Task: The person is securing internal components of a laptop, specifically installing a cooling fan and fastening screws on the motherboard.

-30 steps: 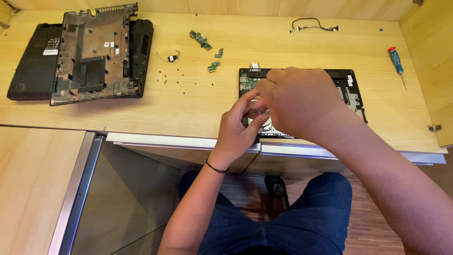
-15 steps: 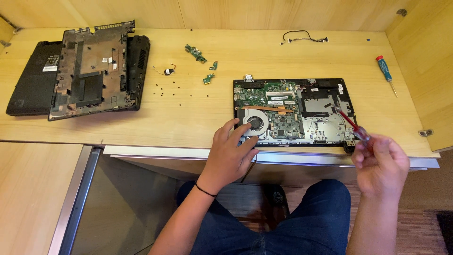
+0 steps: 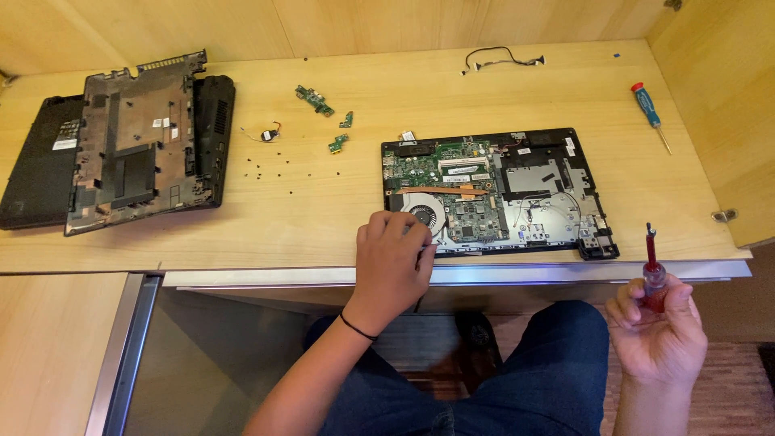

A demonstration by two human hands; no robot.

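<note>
Wooden desk (image 3: 266, 234). Opened laptop (image 3: 517, 190), circuit board and fan exposed, lies near the front edge. Left hand (image 3: 393, 258) rests curled on the laptop's front left corner by the fan, gripping nothing visible. Right hand (image 3: 658, 331), off the desk's edge, holds a red screwdriver (image 3: 652, 270) upright, tip up. Loose screws (image 3: 270, 169) lie scattered further left.

The right hand (image 3: 658, 331) grips a red screwdriver (image 3: 652, 274) with a glossy translucent plastic handle and a thin dark metal shaft rising above the fingers. Well to its left, the left hand (image 3: 393, 262) rests on the opened laptop (image 3: 496, 194): matt green circuit board, dull grey sheet metal, a coppery strip, black plastic frame. Beneath both lies the desk (image 3: 323, 218), smooth light wood with a satin finish.
</note>
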